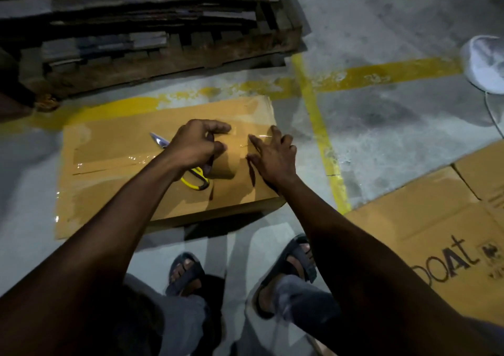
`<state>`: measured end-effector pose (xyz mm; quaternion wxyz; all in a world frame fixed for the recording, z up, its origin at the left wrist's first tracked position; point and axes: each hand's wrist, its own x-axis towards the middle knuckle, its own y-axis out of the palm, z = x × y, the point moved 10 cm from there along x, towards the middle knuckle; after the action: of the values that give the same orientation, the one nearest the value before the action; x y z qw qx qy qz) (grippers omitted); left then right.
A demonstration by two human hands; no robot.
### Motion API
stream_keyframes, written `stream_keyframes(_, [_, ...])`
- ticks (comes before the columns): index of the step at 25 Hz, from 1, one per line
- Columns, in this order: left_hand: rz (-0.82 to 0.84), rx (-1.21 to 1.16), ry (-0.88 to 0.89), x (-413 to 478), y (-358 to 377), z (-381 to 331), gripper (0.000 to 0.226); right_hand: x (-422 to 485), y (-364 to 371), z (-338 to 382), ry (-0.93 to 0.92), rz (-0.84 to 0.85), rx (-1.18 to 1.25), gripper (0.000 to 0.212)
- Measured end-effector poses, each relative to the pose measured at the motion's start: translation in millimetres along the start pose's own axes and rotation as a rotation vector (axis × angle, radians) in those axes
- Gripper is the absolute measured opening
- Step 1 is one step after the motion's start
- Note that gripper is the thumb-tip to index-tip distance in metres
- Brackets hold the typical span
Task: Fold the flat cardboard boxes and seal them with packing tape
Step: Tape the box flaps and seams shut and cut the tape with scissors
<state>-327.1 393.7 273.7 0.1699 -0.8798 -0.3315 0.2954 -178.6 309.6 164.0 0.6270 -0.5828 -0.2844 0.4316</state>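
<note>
Left hand (196,148) curls over yellow scissors (194,181) on the box (114,192), grip unclear; right hand (272,156) presses flat, fingers straight, on the tape (128,160).

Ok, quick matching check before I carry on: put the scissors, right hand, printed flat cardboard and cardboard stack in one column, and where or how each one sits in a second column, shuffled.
Things:
1. scissors
2. right hand
3. printed flat cardboard
4. cardboard stack

Place or state:
A. flat on the floor, near right
B. fingers spread, on the box top
C. piled beyond the box, far left
D. lying on the box top, yellow handles

Pairs: 1-D, 2-B, 3-A, 4-C
</note>
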Motion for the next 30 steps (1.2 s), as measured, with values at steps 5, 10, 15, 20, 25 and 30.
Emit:
stream_keyframes(5, [0.027, -0.256, -0.055, -4, 21, 7, 0.042, -13, -19, -7, -0.034, -0.136, 0.34, 0.048])
stream_keyframes(10, [0.079, -0.466, -0.087, 63, 66, -9, 0.038, -21, -33, -36, 0.073, -0.245, 1.069, 0.023])
stream_keyframes(15, [0.065, -0.523, -0.147, 135, 89, -30, 0.031, 21, -50, -70, 0.127, -0.258, 1.119, 0.026])
stream_keyframes(20, [0.042, -0.209, -0.076, 205, 70, -31, 0.051, 64, -50, -90, 0.283, -0.415, 1.08, 0.043])
stream_keyframes(25, [0.179, 0.022, -0.013, 236, 76, -20, 0.054, 74, -49, -88, 0.308, -0.453, 1.167, 0.022])
stream_keyframes(30, [0.277, 0.146, -0.063, 242, 75, -14, 0.047, 78, -57, -79, 0.307, -0.495, 1.143, 0.034])
